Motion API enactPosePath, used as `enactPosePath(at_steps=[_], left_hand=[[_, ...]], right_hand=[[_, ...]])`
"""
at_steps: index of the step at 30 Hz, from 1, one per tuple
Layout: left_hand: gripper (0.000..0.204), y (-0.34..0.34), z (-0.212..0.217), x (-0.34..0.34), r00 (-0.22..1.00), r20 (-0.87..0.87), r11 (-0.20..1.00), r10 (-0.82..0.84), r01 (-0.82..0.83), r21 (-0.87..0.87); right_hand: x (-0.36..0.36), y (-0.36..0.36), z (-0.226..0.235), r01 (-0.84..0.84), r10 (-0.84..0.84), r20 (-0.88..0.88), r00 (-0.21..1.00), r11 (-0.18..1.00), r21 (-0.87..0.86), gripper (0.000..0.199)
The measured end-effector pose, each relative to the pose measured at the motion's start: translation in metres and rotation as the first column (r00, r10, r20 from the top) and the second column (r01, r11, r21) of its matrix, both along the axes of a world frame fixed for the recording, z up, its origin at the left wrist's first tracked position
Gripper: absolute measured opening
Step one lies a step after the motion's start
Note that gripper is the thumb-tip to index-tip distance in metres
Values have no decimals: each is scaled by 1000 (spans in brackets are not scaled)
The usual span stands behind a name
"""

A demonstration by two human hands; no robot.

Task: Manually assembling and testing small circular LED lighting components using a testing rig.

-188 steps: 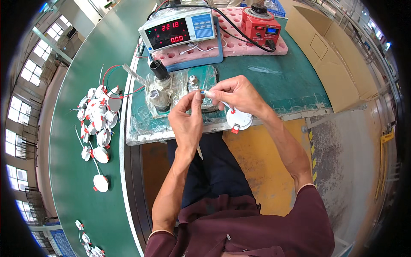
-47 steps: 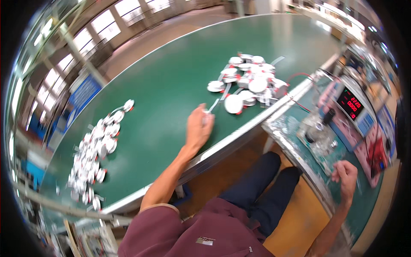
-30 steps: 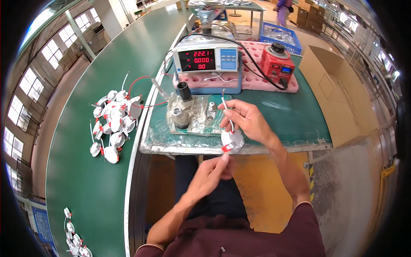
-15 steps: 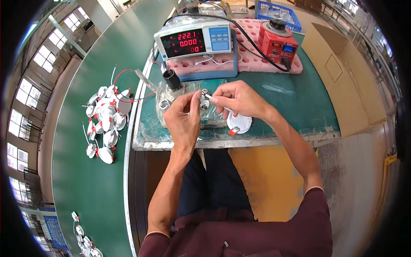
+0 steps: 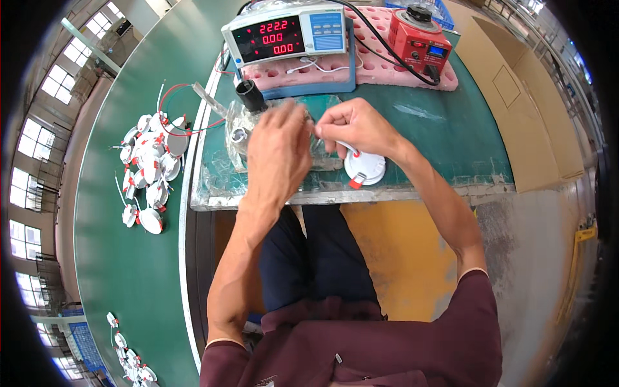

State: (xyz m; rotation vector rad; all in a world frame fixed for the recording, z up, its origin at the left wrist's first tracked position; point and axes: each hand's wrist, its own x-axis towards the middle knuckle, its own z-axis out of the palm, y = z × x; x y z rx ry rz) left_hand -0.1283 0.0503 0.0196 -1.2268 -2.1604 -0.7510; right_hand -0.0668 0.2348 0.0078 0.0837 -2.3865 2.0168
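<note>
My right hand (image 5: pixel 354 128) pinches the thin leads of a white round lamp disc (image 5: pixel 365 169), which lies on the green mat near the bench's front edge with a red clip at its rim. Blurred by motion, my left hand (image 5: pixel 278 153) hovers just left of the right one, over a clear plastic-covered test fixture (image 5: pixel 235 138). Its fingers point toward the right hand's fingertips, and what they hold is hidden. A black cylinder (image 5: pixel 249 95) stands at the fixture's back.
A digital meter with red digits (image 5: pixel 289 35) sits on a pink foam tray (image 5: pixel 380 68), beside a red transformer box (image 5: pixel 420 40). A heap of white lamp discs (image 5: pixel 151 171) lies on the green belt to the left. Cardboard (image 5: pixel 516 97) stands on the right.
My left hand left the heap on the belt, swung back to the bench and met the right hand at the fixture. The lamp disc stays under my right hand.
</note>
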Motion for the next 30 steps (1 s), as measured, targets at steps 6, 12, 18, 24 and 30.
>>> enactPosePath(at_steps=[6, 12, 18, 24, 30], left_hand=[[33, -11, -35, 57, 959, 100, 961, -265, 254, 106], [43, 11, -65, 84, 936, 182, 953, -303, 301, 36], [41, 39, -72, 88, 932, 174, 948, -317, 308, 78], [42, 43, -70, 79, 902, 220, 928, -371, 367, 63], [44, 37, -66, 64, 874, 198, 884, -444, 463, -59]], right_hand=[[-7, 11, -14, 51, -45, 50, 998, 990, -128, 27], [-5, 3, 0, 72, -65, 108, 992, 995, -64, 27], [-9, -3, 3, 99, -105, 143, 984, 994, 49, 25], [-19, 1, -2, 115, -145, 198, 969, 981, 157, 22], [-26, 5, -4, 94, -158, 235, 959, 960, 263, 19]])
